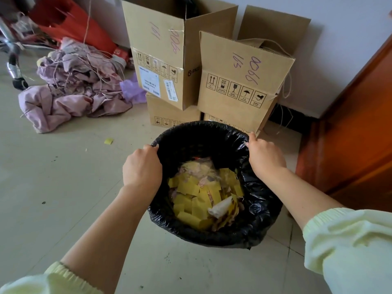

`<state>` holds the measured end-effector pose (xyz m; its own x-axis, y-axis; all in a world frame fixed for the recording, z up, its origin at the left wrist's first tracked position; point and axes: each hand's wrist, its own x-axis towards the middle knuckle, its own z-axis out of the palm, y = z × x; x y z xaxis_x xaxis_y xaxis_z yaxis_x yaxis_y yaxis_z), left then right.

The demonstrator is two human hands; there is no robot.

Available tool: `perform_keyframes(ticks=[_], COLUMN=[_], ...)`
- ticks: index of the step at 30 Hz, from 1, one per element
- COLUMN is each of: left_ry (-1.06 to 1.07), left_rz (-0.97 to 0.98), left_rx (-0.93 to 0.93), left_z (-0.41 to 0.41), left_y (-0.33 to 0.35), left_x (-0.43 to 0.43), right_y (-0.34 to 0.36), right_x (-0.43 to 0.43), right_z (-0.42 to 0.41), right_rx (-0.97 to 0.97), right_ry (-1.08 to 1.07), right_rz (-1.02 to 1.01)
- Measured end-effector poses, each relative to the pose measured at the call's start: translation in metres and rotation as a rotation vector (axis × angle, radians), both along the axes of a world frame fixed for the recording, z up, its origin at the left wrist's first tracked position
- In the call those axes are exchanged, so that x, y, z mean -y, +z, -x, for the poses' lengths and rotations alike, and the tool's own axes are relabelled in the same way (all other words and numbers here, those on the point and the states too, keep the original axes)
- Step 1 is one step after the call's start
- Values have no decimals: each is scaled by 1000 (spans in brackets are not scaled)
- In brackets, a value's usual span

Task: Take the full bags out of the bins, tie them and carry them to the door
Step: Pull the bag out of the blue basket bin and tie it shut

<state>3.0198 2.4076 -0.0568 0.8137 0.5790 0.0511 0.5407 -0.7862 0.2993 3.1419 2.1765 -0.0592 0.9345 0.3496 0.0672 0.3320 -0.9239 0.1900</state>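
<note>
Both arms reach down over the tiled floor (63, 187). The left hand (142, 168) and right hand (265, 155) each grip the rolled rim of the black bag (261, 209) on opposite sides, fingers curled over it. It lines a round bin (hidden under the plastic) holding yellow paper scraps (197, 204). Beyond stand cardboard boxes (239, 81) and a heap of pink cloth (70, 88).

Pale tiled floor (63, 187); white wall (339, 49) behind stacked cardboard boxes (239, 81); brown wooden door (350, 134) beside them; pink cloth heap (70, 90) and red sheet (70, 22) on the floor; soft, even light.
</note>
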Motion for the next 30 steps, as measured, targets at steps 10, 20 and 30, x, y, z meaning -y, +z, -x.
perform_keyframes(ticks=[10, 20, 30], left_ry=[-65, -381, -595], left_rz=[-74, -84, 191], left_rx=[85, 240, 114], left_z=[4, 7, 12], left_y=[2, 2, 11], left_x=[-3, 10, 2], right_y=[12, 7, 24], right_x=[-25, -31, -33], right_z=[21, 36, 46], right_rx=[-115, -467, -697], right_ry=[132, 218, 245], right_rz=[-203, -521, -475])
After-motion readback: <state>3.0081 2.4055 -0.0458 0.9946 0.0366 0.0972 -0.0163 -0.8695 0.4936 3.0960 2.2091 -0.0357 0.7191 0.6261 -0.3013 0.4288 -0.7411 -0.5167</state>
